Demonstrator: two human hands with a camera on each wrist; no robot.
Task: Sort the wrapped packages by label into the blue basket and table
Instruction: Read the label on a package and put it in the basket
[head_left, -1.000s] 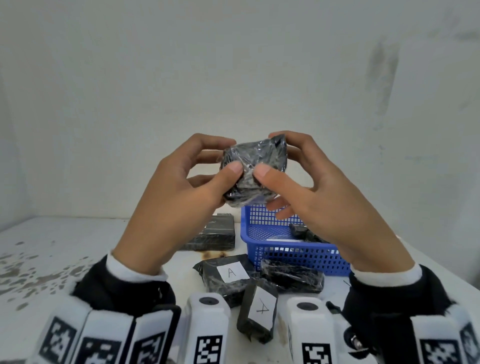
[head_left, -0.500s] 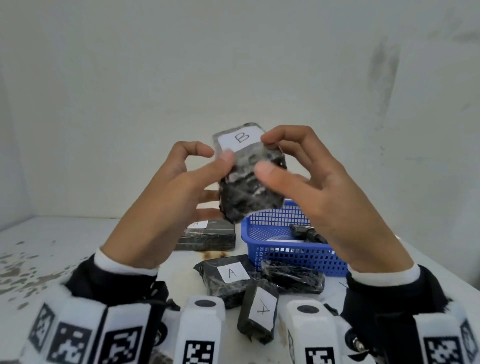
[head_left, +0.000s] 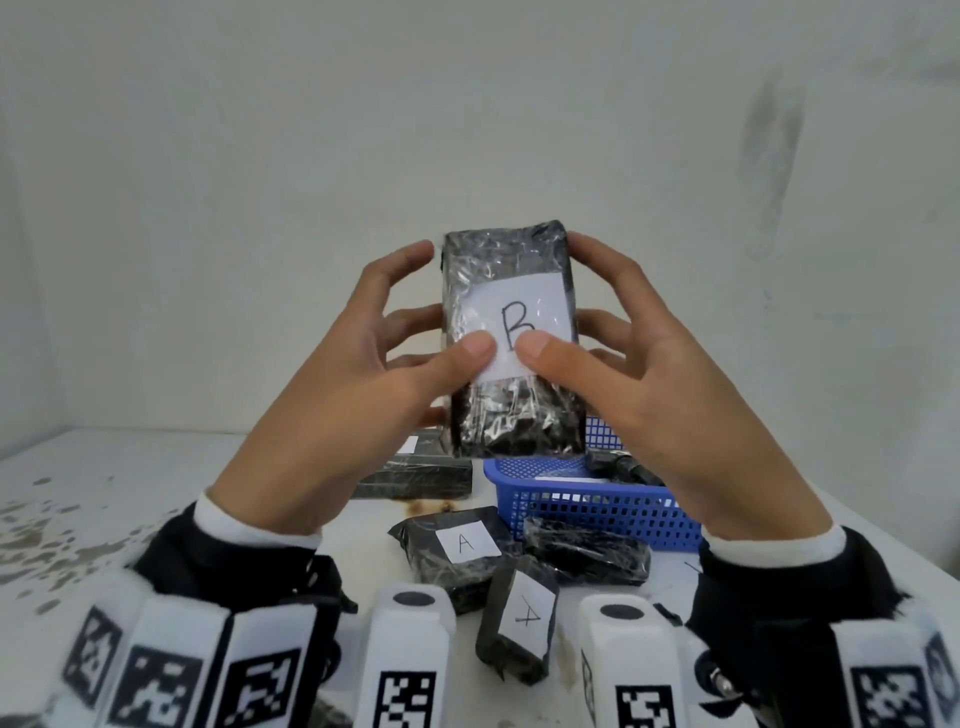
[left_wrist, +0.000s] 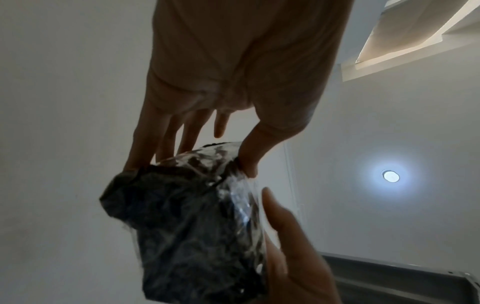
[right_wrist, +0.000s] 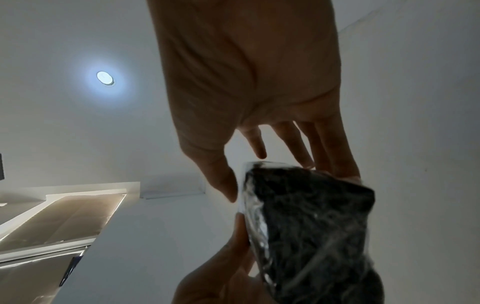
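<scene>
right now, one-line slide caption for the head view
Both hands hold up a B-labelled package above the blue basket.

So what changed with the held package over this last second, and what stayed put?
Both hands turned the wrapped package over: a second ago no label showed, then the B label appeared at its top edge, and now it faces the camera, upright. The left hand and right hand kept hold throughout, thumbs now on the label. The blue basket and both A packages on the table stayed put.
</scene>
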